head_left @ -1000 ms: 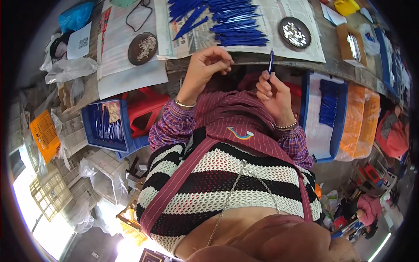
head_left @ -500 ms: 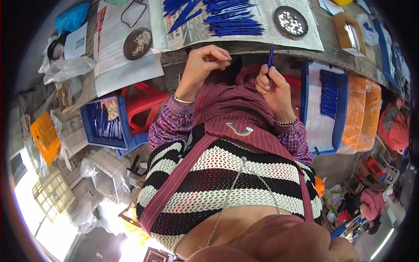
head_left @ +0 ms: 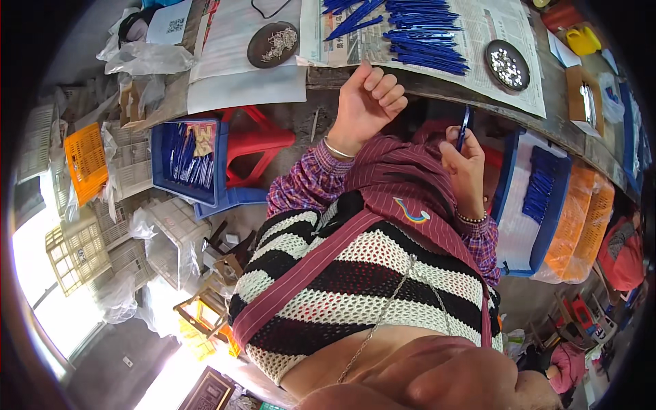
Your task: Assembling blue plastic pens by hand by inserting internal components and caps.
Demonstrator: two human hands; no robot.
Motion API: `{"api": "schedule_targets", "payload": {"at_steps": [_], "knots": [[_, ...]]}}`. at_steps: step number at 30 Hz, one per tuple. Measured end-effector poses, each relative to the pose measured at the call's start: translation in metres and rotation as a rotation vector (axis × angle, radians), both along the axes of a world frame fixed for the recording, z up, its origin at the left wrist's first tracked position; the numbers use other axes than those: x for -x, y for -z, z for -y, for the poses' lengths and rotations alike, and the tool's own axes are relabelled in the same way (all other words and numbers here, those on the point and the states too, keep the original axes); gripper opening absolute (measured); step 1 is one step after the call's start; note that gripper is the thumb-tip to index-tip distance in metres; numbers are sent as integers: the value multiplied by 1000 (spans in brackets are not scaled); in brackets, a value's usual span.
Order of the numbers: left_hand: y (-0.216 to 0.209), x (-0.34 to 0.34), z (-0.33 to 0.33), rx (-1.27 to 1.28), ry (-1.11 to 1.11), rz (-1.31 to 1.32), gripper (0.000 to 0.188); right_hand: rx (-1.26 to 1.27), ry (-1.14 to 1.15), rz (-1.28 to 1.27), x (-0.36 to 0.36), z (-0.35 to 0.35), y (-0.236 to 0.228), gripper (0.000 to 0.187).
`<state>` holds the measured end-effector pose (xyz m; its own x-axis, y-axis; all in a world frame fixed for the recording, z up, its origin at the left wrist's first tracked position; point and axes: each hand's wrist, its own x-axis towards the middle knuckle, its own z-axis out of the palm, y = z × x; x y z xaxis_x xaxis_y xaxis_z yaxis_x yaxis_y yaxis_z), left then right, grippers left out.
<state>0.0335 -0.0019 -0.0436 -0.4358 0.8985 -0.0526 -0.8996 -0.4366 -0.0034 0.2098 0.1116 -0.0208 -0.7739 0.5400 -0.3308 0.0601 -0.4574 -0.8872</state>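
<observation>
At the bench edge, my left hand (head_left: 370, 102) is raised with its fingers curled in and the thumb up. Whether anything small is inside those fingers cannot be made out. My right hand (head_left: 467, 160), lower and to the right, grips a slim blue pointed piece (head_left: 465, 126) upright between thumb and fingers. Many similar blue pieces (head_left: 427, 41) lie in piles on newspaper (head_left: 478, 27) beyond my hands. A dark round dish (head_left: 523, 80) of small shiny pale parts stands right of the piles. Left of them, another dark dish (head_left: 256, 51) holds thin silvery bits.
A blue crate (head_left: 217, 174) with blue pieces stands left beside a red stool (head_left: 256, 142). On the right are a blue tray (head_left: 512, 205) holding blue pieces and an orange plastic-wrapped crate (head_left: 570, 225). A cardboard box (head_left: 583, 99) sits on the bench. Other people (head_left: 567, 365) are at far right.
The view has shifted, so the bench things appear farther right. My left hand has turned and its fingers have curled in. My right hand still holds the blue piece, now lower beside the bench edge.
</observation>
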Motion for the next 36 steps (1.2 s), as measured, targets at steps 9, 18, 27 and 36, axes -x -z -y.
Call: {"api": "schedule_targets", "payload": {"at_steps": [9, 18, 27, 36], "knots": [[4, 2, 2, 15, -14, 5, 41, 52, -66, 22, 6, 1, 6, 12], [7, 6, 1, -5, -22, 17, 41, 71, -112, 40, 9, 2, 14, 13], [6, 38, 28, 536, -132, -514, 27, 144, -233, 139, 26, 2, 20, 13], [5, 131, 82, 1312, -680, -1386, 16, 222, -286, 194, 42, 2, 23, 28]]}}
